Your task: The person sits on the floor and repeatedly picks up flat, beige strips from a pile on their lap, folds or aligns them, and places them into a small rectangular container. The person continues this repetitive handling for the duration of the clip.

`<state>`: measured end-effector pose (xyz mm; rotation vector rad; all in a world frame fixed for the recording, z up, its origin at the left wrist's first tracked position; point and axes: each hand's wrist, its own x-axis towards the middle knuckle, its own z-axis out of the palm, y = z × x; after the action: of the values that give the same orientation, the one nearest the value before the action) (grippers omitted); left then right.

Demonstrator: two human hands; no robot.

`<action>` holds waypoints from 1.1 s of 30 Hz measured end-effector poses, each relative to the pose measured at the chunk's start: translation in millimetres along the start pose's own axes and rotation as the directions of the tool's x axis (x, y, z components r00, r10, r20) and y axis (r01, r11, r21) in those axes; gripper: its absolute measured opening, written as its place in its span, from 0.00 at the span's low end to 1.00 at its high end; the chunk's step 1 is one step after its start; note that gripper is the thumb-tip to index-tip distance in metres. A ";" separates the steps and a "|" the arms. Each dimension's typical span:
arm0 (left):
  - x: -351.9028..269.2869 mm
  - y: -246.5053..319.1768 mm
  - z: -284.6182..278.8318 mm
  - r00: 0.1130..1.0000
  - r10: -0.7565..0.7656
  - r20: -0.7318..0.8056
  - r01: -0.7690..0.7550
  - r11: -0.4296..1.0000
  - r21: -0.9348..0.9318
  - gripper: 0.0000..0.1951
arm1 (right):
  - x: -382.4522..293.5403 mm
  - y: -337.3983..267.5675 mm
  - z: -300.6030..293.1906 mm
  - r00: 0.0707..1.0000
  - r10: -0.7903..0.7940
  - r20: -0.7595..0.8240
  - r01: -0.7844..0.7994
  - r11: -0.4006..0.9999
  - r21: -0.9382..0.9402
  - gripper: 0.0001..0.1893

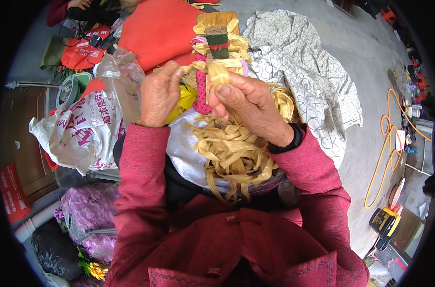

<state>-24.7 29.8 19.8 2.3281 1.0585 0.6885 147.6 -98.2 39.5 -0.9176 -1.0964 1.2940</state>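
Observation:
Both hands are raised over the lap with a strip of dried plant fibre (218, 73) stretched between them. My left hand (160, 95) pinches its thin, twisted end between thumb and fingers. The wider, folded part is in the fingers of my right hand (251, 104). Below them, a heap of tan braided fibre (235, 154) lies on a white woven sack (183, 143) across the lap. Just beyond the hands stands a wooden stand (217, 17) with a green-painted block (217, 37) on it. More fibre strips (240, 46) lie around the block, beside a pink dotted cloth (202, 93).
Red cloth (160, 32) and a patterned grey-white cloth (310, 71) flank the stand. To the left are a printed white sack (92, 132) and bagged purple material (90, 215). An orange cord (377, 175) lies on the floor at right. Another person's hand (79, 3) shows at top left.

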 end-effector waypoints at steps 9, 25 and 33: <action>-3.1 20.8 14.4 0.946 0.325 0.008 -0.320 0.934 -0.159 0.02 | 19.7 39.7 -28.9 0.990 -0.105 -0.094 0.046 0.871 -0.490 0.13; -8.8 21.7 39.4 0.951 -0.106 0.292 0.302 0.533 -0.790 0.06 | 19.4 37.9 -24.9 0.975 -0.151 -0.164 0.041 0.845 -0.532 0.08; -7.5 19.8 35.8 0.912 -0.105 0.397 0.404 0.409 -0.818 0.04 | 13.5 40.9 -23.5 0.977 -0.145 -0.159 0.000 0.737 -0.675 0.09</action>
<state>3.8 4.6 3.1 1.2158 0.6255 0.5501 158.9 -79.6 -4.5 -1.4918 -1.4526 0.6926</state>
